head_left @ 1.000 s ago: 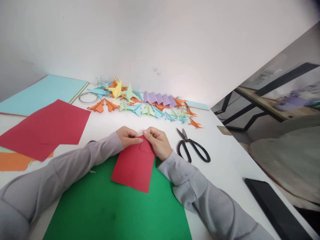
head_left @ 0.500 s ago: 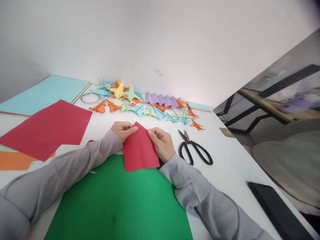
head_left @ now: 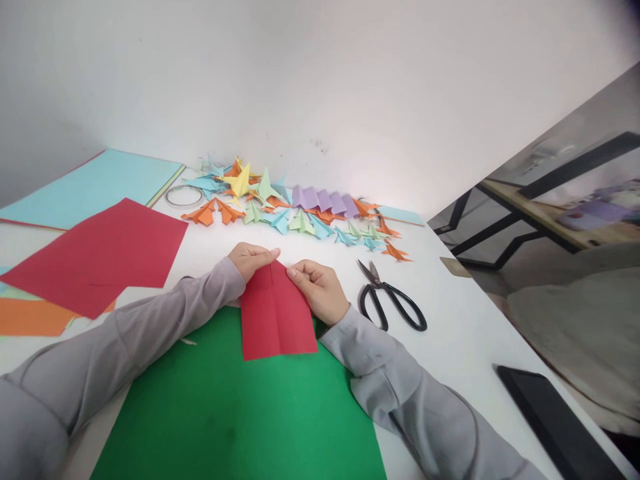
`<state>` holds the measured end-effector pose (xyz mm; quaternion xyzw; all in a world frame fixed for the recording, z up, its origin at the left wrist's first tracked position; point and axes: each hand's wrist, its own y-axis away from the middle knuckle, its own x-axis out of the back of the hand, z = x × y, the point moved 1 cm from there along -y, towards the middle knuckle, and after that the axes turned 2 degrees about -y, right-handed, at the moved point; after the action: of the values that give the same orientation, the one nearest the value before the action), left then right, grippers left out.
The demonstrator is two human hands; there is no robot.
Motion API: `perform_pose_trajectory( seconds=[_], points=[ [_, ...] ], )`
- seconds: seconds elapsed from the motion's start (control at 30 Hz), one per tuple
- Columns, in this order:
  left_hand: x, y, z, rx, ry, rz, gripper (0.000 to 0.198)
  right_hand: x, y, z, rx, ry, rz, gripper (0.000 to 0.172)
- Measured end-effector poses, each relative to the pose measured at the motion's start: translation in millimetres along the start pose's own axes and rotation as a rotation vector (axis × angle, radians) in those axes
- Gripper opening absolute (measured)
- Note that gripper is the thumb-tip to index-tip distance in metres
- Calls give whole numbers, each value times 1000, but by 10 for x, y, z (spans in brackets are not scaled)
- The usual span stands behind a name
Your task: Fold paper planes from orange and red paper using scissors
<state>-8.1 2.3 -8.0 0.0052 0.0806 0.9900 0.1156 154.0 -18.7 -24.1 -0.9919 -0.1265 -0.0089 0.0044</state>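
Between my hands is a folded piece of red paper [head_left: 280, 320], with a pointed top and a crease down its middle. My left hand [head_left: 250, 260] pinches it near the peak, the thumb lying over the tip. My right hand [head_left: 320, 287] grips its upper right sloping edge between thumb and fingers. The lower edge of the red paper lies over a large green sheet [head_left: 235, 413] in front of me. To the right of my right hand, black-handled scissors [head_left: 383, 287] rest on the white table with their blades slightly apart.
Folded paper planes [head_left: 300, 221] in several colours line the wall side, with a pleated purple paper [head_left: 325, 201] among them. Left are a large red sheet [head_left: 110, 250], a blue sheet [head_left: 100, 187], orange paper [head_left: 35, 317] and a tape roll [head_left: 184, 195]. A black phone-like slab [head_left: 555, 420] lies right.
The red paper has come slightly toward me, its lower edge further over the green sheet. My left thumb has shifted to cover the peak; my right fingers have moved a little left along the edge.
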Motion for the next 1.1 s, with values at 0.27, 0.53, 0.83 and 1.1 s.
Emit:
perform_pose_trajectory(
  seconds=[0.27,0.53,0.83,1.1],
  points=[
    [20,12,14,1,138,8,34,19,10,-20,-15,-118,139,35],
    [64,-89,-95,-39,127,88,47,58,-5,-17,-55,-188,194,34],
    [53,-9,-7,44,41,72,70,114,-39,-2,-34,-221,401,33],
    [10,82,125,28,-43,183,40,145,-43,22,10,-183,465,30]
  ],
)
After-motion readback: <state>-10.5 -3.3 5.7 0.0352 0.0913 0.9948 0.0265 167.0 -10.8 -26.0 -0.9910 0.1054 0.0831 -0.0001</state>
